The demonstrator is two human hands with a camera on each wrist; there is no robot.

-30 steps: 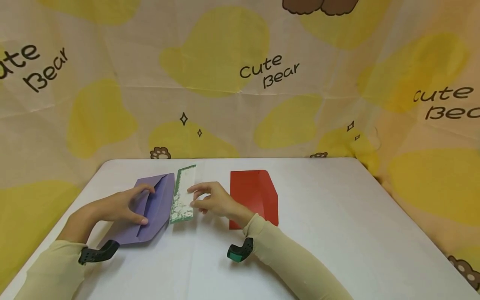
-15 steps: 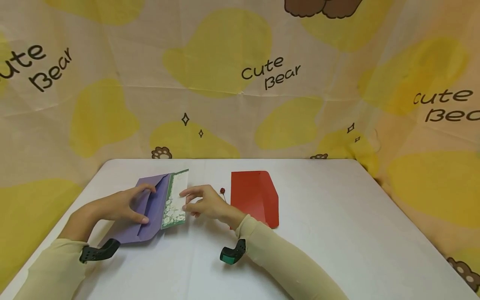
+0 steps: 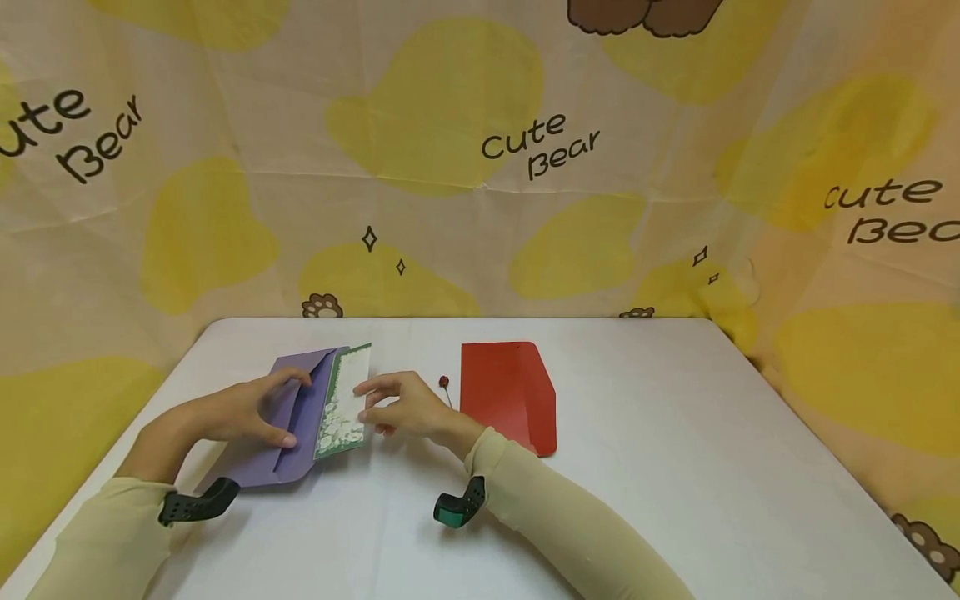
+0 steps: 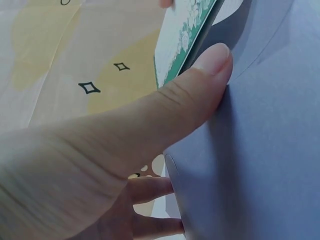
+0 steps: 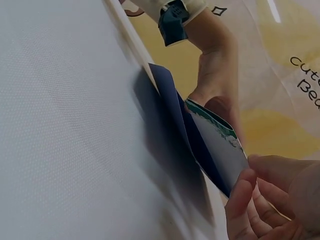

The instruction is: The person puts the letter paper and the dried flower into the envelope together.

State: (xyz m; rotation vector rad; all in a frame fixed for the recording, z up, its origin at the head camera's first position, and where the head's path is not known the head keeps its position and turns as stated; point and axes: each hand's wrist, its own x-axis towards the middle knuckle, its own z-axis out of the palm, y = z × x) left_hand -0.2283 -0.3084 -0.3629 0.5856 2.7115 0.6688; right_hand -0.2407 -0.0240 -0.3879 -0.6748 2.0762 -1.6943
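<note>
A purple envelope (image 3: 262, 468) lies tilted at the table's left, its flap side toward the right. My left hand (image 3: 232, 412) grips it at the pocket opening, thumb on the near part of the edge and fingers on the far part. In the left wrist view the thumb (image 4: 195, 85) presses the envelope (image 4: 280, 130) beside the opening. My right hand (image 3: 408, 408) pinches the right edge of a white card (image 3: 345, 400) with a green floral border. The card overlaps the envelope's flap, its left edge close to the opening. In the right wrist view the card (image 5: 220, 145) slants over the envelope (image 5: 167, 87).
A red envelope (image 3: 495, 396) lies right of the right hand, partly behind the right forearm. Beside it is a small dark red flower-like piece (image 3: 444, 382) on a thin stem. The white table (image 3: 637, 467) ends at a yellow-patterned cloth (image 3: 450, 108).
The right hand has carried the card leftward, from beside the purple envelope to over its flap. The small red piece has come into view behind the hand. The left hand stays put.
</note>
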